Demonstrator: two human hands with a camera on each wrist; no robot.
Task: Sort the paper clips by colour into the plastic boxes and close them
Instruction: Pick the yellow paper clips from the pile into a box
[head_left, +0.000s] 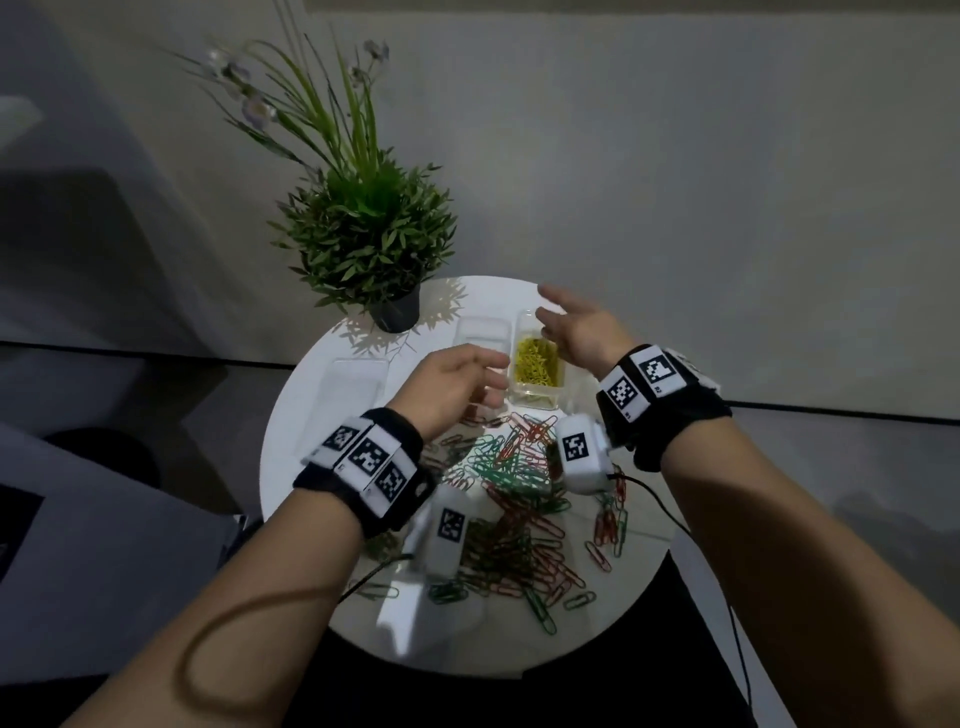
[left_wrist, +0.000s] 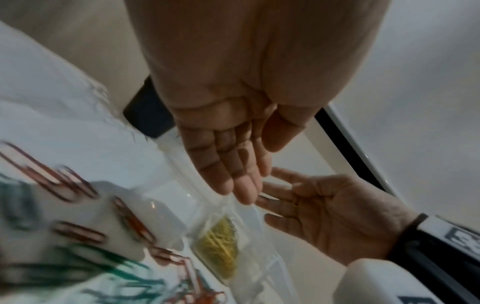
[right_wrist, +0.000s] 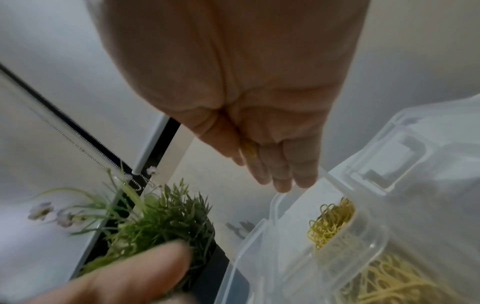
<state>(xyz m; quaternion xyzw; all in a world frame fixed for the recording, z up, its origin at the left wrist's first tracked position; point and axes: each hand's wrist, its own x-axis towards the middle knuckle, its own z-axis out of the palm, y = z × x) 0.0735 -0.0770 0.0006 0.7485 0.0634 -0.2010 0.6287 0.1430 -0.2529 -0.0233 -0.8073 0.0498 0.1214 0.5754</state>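
Clear plastic box (head_left: 535, 364) of yellow clips (head_left: 536, 361) sits between both hands, left hand (head_left: 457, 382) and right hand (head_left: 579, 332), fingers spread, holding nothing. A clumsy push on its lid could tip it, spilling clips into the red and green pile (head_left: 514, 509) on the worktop (head_left: 311, 410).

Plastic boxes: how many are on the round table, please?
3. One box holds yellow clips, between the left hand and right hand. An empty box stands left of it, another further left. More may be hidden behind the arms.
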